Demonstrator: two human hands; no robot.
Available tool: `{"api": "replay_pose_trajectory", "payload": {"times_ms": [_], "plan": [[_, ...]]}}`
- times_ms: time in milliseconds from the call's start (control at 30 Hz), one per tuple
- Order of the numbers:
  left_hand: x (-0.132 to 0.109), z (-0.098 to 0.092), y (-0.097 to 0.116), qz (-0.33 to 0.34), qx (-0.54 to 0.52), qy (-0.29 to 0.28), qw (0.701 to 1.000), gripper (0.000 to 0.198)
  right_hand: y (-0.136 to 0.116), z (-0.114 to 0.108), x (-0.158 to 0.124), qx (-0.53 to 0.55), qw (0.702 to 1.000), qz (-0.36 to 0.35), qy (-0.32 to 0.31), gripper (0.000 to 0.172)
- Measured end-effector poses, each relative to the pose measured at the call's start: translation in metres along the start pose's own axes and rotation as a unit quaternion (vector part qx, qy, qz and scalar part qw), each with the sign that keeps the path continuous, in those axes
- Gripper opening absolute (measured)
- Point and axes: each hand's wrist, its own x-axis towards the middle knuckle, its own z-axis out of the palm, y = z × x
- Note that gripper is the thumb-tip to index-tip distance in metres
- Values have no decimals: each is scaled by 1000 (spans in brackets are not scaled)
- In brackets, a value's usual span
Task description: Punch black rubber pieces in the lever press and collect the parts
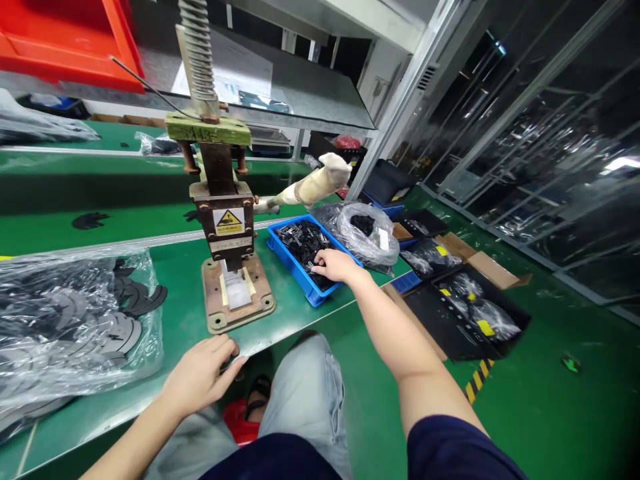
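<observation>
My right hand [334, 265] reaches into a blue tray [290, 263] of small black parts [300, 241], fingers curled down among them. What it grips, if anything, is hidden. My left hand [200, 373] rests on the front edge of the green table [280, 307], fingers loosely curled with nothing visible in them. Between the hands stands a manual press [227, 233] with a spring on top, a yellow warning label and a white block on its base [237, 293]. Its wrapped lever handle [317, 183] sticks out to the right.
A clear plastic bag of grey and black curved parts [70, 320] lies at the left. Another bag [365, 230] sits beside the blue tray. Black and cardboard boxes of bagged parts [465, 310] stand on the green floor at right. An orange bin [65, 40] is on the shelf.
</observation>
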Motion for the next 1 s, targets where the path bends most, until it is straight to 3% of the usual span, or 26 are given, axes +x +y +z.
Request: {"api": "replay_pose_trajectory", "payload": {"times_ms": [267,400,500,600,700,867,1000], "plan": [[-5,5,-2,2,27,8,1000,22,-8,22,17,65,996,27,59,27],[-5,4,-2,1,18,11,1000,22,-1,13,10,159,974,48,154,17],[-5,3,-4,-11,-12,14,1000,22,-4,8,-7,252,941,42,224,24],[-4,0,-2,-48,-90,28,994,22,-25,18,-37,344,904,-8,253,38],[-2,-8,9,-86,-176,64,979,19,-60,46,-72,415,874,-64,244,43],[6,-30,41,-80,-233,127,961,10,-116,89,-119,534,806,-172,190,27],[10,-42,57,-63,-250,136,956,9,-137,101,-130,534,794,-219,190,17]]}}
